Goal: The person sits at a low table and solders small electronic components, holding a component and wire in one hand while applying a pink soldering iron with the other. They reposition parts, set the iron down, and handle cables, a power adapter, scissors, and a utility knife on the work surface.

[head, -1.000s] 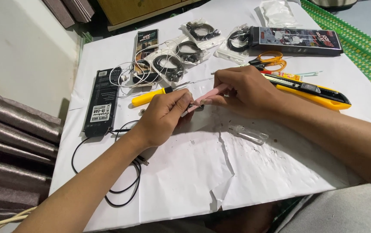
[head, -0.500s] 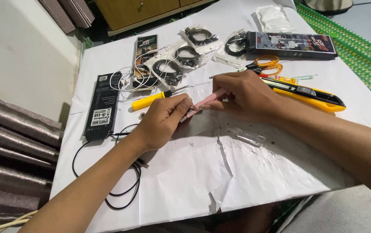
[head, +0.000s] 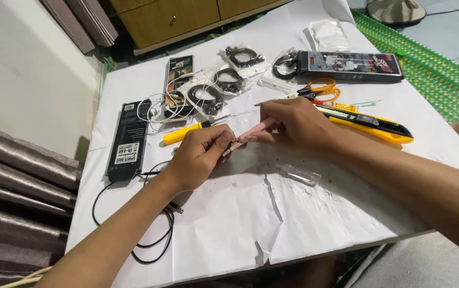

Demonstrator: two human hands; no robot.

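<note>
While the hands have stayed locked together over the last second, with only the view shifting a little, the work looks held at one fine step rather than moving on. The left hand (head: 200, 157) pinches a small dark part at the tip of the slim pink plastic tool (head: 255, 130), its grip narrow and closed on that end. The right hand (head: 299, 125) holds the pink tool's other end between fingers and thumb, grip closed around it. Both meet just above the white paper-covered worktop (head: 229, 234), near its middle. Just behind them lies a yellow-handled screwdriver (head: 182, 134); to the right, a yellow and black utility knife (head: 371, 124) and orange-handled scissors (head: 320, 88). A small clear plastic cap (head: 299, 174) rests below the right hand. A thin black cable (head: 155, 240) loops near the left forearm, beside a flat black packaging box (head: 128, 140).
</note>
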